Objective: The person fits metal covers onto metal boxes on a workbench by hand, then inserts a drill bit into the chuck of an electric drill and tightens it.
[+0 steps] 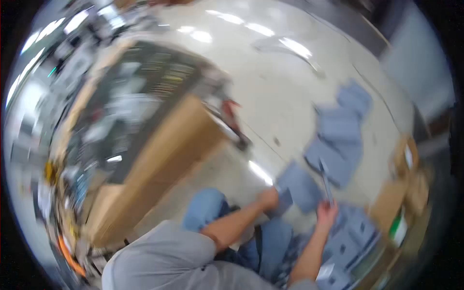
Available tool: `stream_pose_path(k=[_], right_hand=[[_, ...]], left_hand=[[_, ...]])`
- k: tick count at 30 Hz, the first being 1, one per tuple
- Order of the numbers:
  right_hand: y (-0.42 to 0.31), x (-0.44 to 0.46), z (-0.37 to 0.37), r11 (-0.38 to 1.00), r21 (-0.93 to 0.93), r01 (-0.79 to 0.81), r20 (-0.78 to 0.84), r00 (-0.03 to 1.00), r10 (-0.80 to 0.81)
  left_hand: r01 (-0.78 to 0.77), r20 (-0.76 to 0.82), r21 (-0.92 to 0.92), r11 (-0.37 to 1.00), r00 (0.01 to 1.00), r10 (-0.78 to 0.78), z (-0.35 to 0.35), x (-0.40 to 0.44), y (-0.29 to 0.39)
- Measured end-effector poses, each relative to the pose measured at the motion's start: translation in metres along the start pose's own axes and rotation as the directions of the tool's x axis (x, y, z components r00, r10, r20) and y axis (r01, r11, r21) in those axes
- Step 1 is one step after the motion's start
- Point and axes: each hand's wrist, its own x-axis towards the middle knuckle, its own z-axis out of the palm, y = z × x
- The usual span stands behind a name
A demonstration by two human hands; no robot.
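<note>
grey shirt (159, 253) nearest. right fist (327, 211) clenched on slim tool (326, 184), long axis pointing away from wearer, alongside grey piece (299, 187). piece lies between hands; left hand (268, 198) nearer, at its edge. blurred, can't tell if left fingers pinch it.

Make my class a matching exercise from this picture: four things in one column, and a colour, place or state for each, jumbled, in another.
Things
1. Left hand
2. Right hand
3. Jeans
4. Ring-shaped roll

Descriptions
A. Brown, towards the picture's right edge
B. Gripping a slim tool
C. Blue, worn on the legs
D. Holding a blue-grey piece

Pairs: 1-D, 2-B, 3-C, 4-A
</note>
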Motion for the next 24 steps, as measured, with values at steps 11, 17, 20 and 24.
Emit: stream_pose_path(k=[11, 17, 20, 24], right_hand=[[-0.058, -0.274, 0.158, 0.736, -0.658, -0.156, -0.041, 0.984, 0.171], [-0.058, -0.330, 0.240, 0.530, -0.815, -0.235, -0.010, 0.920, 0.392], [0.014, -0.409, 0.324, 0.496, -0.857, -0.138, 0.012, 0.958, 0.288], [0.086, -0.508, 0.382, 0.434, -0.871, -0.230, 0.005, 0.879, 0.476]], left_hand=[[-0.031, -0.091, -0.354, 0.935, 0.996, -0.001, -0.282, -0.262, 0.057], [0.040, -0.172, -0.430, 0.902, 0.977, -0.126, -0.404, -0.475, 0.041], [0.106, -0.229, -0.528, 0.842, 0.938, -0.262, -0.430, -0.573, 0.028], [0.168, -0.321, -0.541, 0.824, 0.864, -0.387, -0.421, -0.671, 0.010]])
